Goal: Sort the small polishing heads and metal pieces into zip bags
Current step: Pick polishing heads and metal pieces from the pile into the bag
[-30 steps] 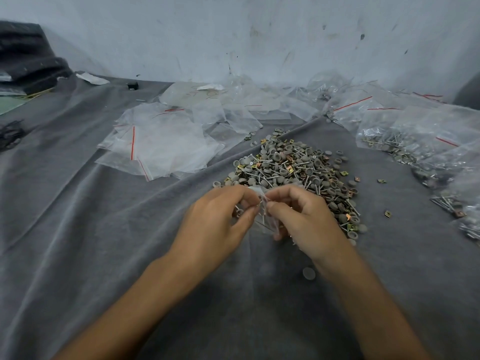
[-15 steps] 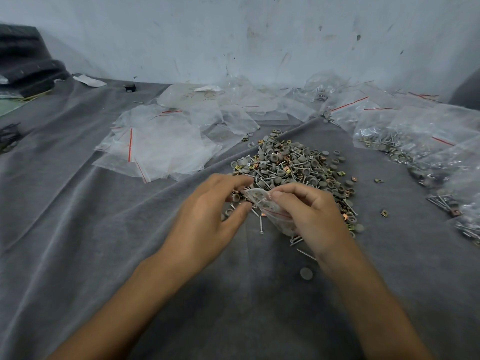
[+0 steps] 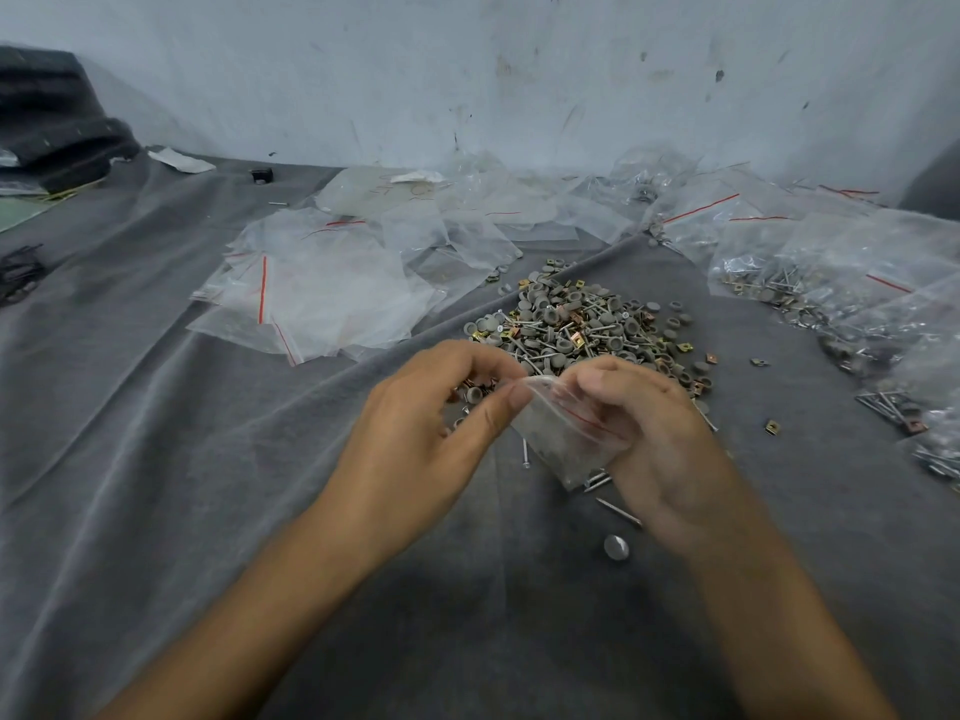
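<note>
At the near edge of the heap (image 3: 576, 330) of polishing heads and metal pieces, the right hand (image 3: 660, 449) grips a small zip bag (image 3: 561, 439) while the left hand (image 3: 415, 439) pinches its lip. Spreading the mouth wide first should prevent spills.

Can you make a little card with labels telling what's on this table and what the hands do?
Surface: grey cloth
Middle: pile of polishing heads and metal pieces
Left hand: pinches the small zip bag at its mouth
Right hand: holds that bag
Behind left: empty zip bags
Right side: filled zip bags
Near: loose grey head
</note>
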The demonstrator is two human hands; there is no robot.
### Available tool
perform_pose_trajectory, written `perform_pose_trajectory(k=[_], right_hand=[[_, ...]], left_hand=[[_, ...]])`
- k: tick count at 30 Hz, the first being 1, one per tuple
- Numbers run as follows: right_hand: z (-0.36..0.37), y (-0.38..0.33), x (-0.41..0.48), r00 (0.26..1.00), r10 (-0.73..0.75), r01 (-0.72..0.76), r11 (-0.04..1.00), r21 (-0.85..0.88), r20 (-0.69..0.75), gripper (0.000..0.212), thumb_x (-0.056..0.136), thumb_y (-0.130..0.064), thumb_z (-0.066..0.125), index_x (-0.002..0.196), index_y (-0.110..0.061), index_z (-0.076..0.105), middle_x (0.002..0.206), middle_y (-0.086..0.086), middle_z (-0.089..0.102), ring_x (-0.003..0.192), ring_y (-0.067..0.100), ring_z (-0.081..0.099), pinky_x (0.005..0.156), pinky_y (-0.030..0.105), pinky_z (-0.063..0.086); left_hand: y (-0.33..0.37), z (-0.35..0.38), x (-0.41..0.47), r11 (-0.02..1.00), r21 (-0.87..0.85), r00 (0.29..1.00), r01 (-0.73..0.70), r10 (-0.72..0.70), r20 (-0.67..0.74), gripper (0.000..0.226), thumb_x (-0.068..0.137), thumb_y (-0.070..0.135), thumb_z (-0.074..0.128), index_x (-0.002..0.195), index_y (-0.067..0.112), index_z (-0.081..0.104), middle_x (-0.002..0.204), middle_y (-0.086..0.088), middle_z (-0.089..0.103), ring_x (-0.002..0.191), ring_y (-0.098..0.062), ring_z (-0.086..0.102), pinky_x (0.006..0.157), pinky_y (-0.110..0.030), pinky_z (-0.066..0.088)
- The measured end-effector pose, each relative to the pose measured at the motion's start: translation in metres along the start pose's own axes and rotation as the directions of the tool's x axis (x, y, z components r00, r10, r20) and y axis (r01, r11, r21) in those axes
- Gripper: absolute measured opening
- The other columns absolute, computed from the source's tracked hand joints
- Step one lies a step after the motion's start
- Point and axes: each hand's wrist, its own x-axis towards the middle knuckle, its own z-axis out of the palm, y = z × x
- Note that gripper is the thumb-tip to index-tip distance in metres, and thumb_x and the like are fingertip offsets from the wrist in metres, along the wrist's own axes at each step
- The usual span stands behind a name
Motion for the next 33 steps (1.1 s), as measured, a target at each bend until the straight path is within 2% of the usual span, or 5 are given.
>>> perform_pose_trajectory(k=[8,13,16,24,33], right_hand=[[0.010,0.001,0.000,0.987,-0.043,0.029,0.995,0.098,0.153,0.071,0.074,-0.081,0.063,0.113,-0.023,0.075,0.123,0.008,0.070,0.110,0.024,0.065,0.087,0.036,0.053],[0.020,0.008,-0.002,0.998,-0.032,0.032,0.999,0.007,0.059,0.030,0.073,-0.040,0.086,0.098,-0.026,0.078,0.104,0.006,0.074,0.092,0.021,0.067,0.077,0.032,0.053],[0.018,0.012,0.000,0.998,-0.046,0.045,0.999,-0.020,-0.031,0.010,0.080,-0.025,0.077,0.090,-0.024,0.078,0.087,0.006,0.072,0.073,0.018,0.065,0.070,0.036,0.053],[0.016,0.012,-0.001,0.994,-0.106,0.103,0.991,-0.088,-0.031,0.042,0.063,-0.045,0.092,0.097,-0.023,0.079,0.090,-0.002,0.075,0.079,0.010,0.068,0.068,0.022,0.056],[0.018,0.013,-0.003,0.981,-0.191,0.180,0.957,-0.227,-0.029,0.023,0.074,-0.032,0.083,0.094,-0.021,0.080,0.086,0.005,0.077,0.078,0.016,0.070,0.069,0.026,0.057]], left_hand=[[0.009,0.001,0.002,0.975,-0.209,0.976,0.077,-0.117,-0.183,0.002,0.094,0.032,0.068,0.096,0.032,0.066,0.081,0.012,0.066,0.073,-0.006,0.061,0.068,-0.024,0.052],[0.012,-0.002,0.005,0.925,-0.350,0.951,0.145,-0.229,-0.209,0.005,0.094,0.024,0.068,0.091,0.028,0.067,0.073,0.003,0.069,0.070,-0.027,0.065,0.062,-0.036,0.053],[0.011,-0.004,0.006,0.908,-0.376,0.950,0.187,-0.264,-0.166,0.008,0.095,0.020,0.069,0.089,0.025,0.068,0.070,0.000,0.070,0.061,-0.014,0.062,0.058,-0.030,0.053],[0.007,-0.005,0.003,0.936,-0.304,0.967,0.179,-0.224,-0.119,0.003,0.091,0.029,0.071,0.091,0.027,0.074,0.072,-0.010,0.064,0.062,-0.025,0.053,0.057,-0.041,0.045],[0.012,-0.001,-0.002,0.972,-0.192,0.986,0.134,-0.150,-0.073,0.007,0.088,0.024,0.073,0.090,0.029,0.076,0.078,0.004,0.070,0.064,-0.009,0.055,0.061,-0.025,0.047]])
